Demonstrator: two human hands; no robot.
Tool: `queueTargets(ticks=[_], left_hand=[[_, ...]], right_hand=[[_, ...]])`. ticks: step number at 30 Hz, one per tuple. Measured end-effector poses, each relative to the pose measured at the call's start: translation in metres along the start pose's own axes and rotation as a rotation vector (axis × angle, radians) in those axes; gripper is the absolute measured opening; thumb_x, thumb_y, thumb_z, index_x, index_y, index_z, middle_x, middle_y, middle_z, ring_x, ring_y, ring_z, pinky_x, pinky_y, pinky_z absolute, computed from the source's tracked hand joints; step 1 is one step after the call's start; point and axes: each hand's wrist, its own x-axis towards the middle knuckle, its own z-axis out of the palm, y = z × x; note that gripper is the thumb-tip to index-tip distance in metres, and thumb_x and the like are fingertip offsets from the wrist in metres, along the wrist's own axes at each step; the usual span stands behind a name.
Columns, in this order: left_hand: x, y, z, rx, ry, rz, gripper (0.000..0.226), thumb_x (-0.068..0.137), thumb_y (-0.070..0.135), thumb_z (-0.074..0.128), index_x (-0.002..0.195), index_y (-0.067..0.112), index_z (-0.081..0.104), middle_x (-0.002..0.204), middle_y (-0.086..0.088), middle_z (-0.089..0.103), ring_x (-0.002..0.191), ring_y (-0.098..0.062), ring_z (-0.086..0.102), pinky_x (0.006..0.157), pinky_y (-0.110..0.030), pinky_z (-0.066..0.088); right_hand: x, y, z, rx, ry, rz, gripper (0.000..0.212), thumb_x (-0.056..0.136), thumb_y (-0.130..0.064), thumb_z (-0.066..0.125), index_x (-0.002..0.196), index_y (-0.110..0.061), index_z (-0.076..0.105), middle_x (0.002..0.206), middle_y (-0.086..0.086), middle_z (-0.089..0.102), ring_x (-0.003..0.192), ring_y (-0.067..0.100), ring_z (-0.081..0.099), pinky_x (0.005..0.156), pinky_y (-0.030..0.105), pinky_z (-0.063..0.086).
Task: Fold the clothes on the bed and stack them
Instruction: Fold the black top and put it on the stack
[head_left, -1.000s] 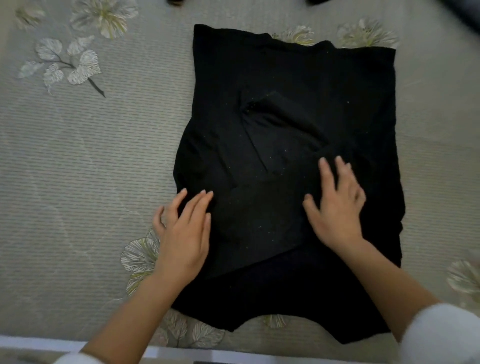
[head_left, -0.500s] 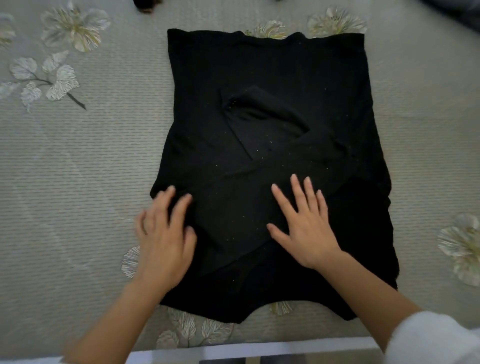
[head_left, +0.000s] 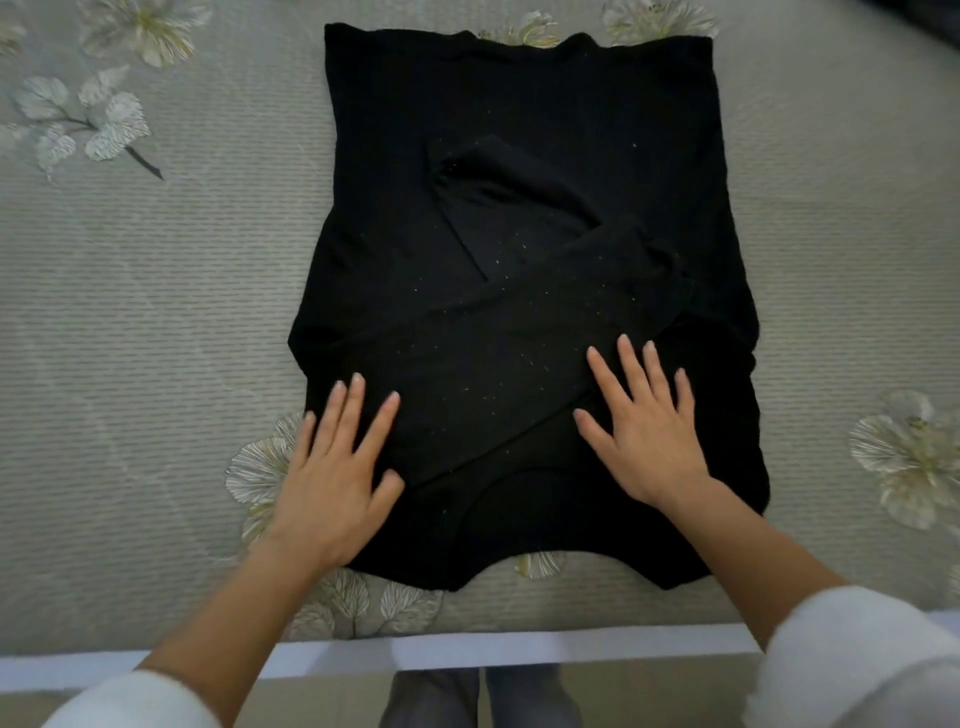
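Open bedspread (head_left: 156, 322) flanking black garment (head_left: 519, 119)

both arms reach forward, white sleeves pushed up; left hand (head_left: 332, 475) and right hand (head_left: 649, 434) flat, palms down, fingers spread.

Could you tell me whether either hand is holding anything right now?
Nothing is held: the left hand and right hand lie flat on the black top.

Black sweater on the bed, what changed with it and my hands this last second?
The left hand and the right hand, both flat, slid slightly toward you over the black sweater; the left's fingers spread. Nothing gripped or released. The sweater stays flat, sleeves crossed, on the bedspread.
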Motion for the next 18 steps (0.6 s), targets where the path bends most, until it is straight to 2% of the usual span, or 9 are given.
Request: queueTargets(ticks=[3,5,8,11,13,15,16,18], left_hand=[[-0.005,0.011,0.001,-0.020,0.000,-0.144,0.077,0.079,0.055,0.009,0.149,0.031,-0.012,0.156,-0.007,-0.021,0.142,-0.019,-0.024,0.116,-0.042,-0.007],[-0.009,0.025,-0.003,-0.063,0.008,-0.176,0.082,0.075,0.054,0.007,0.150,0.025,-0.010,0.157,-0.010,-0.018,0.142,-0.020,-0.023,0.115,-0.040,-0.009],[-0.026,0.041,0.000,-0.083,-0.026,-0.035,0.082,0.075,0.052,0.015,0.152,0.027,0.000,0.159,-0.005,-0.014,0.144,-0.016,-0.020,0.116,-0.039,-0.008],[-0.050,0.046,0.010,-0.071,-0.115,0.077,0.085,0.073,0.050,0.028,0.152,0.030,0.005,0.159,-0.001,-0.014,0.144,-0.016,-0.020,0.117,-0.040,-0.007],[-0.062,0.042,0.016,-0.017,-0.137,0.104,0.096,0.068,0.044,0.046,0.152,0.031,0.001,0.160,-0.005,-0.011,0.146,-0.021,-0.015,0.118,-0.041,-0.003],[-0.069,0.037,0.018,0.087,-0.170,0.134,0.120,0.052,0.024,0.070,0.152,0.028,0.005,0.160,-0.013,-0.001,0.146,-0.028,-0.005,0.115,-0.040,-0.004],[-0.071,0.034,0.018,0.150,-0.192,0.149,0.128,0.043,0.013,0.074,0.153,0.025,0.010,0.159,-0.017,0.004,0.146,-0.032,0.000,0.114,-0.041,-0.003],[-0.072,0.026,0.017,0.281,-0.162,0.213,0.125,0.039,0.001,0.072,0.151,0.021,0.019,0.157,-0.021,0.013,0.145,-0.035,0.008,0.112,-0.042,0.002]], right_hand=[[-0.024,0.028,0.001,0.016,-0.027,0.035,0.066,0.097,-0.053,0.029,0.152,-0.035,-0.004,0.160,-0.004,-0.013,0.146,0.017,-0.017,0.118,0.044,-0.007],[-0.042,0.046,0.002,0.003,-0.039,0.040,0.066,0.097,-0.051,0.031,0.152,-0.032,0.001,0.161,-0.003,-0.009,0.146,0.015,-0.015,0.118,0.042,-0.007],[-0.070,0.065,0.009,-0.015,0.019,-0.035,0.067,0.093,-0.054,0.026,0.152,-0.025,0.019,0.161,-0.001,0.008,0.146,0.013,-0.005,0.117,0.037,-0.005],[-0.095,0.075,0.014,-0.055,-0.003,-0.163,0.069,0.087,-0.055,0.034,0.146,-0.019,0.037,0.155,0.004,0.031,0.145,0.019,0.018,0.116,0.039,0.009],[-0.110,0.083,0.020,-0.092,-0.059,-0.273,0.073,0.085,-0.057,0.040,0.147,-0.018,0.034,0.155,0.004,0.030,0.145,0.018,0.016,0.116,0.040,0.009],[-0.121,0.090,0.026,-0.134,-0.113,-0.362,0.082,0.080,-0.056,0.045,0.151,-0.020,0.024,0.157,0.003,0.023,0.147,0.018,0.010,0.115,0.042,0.007],[-0.124,0.093,0.028,-0.156,-0.135,-0.385,0.087,0.077,-0.053,0.048,0.152,-0.020,0.020,0.158,0.004,0.020,0.147,0.018,0.008,0.115,0.042,0.006],[-0.125,0.098,0.033,-0.177,-0.128,-0.379,0.094,0.070,-0.041,0.056,0.152,-0.017,0.018,0.159,0.008,0.017,0.147,0.022,0.010,0.116,0.043,0.009]])
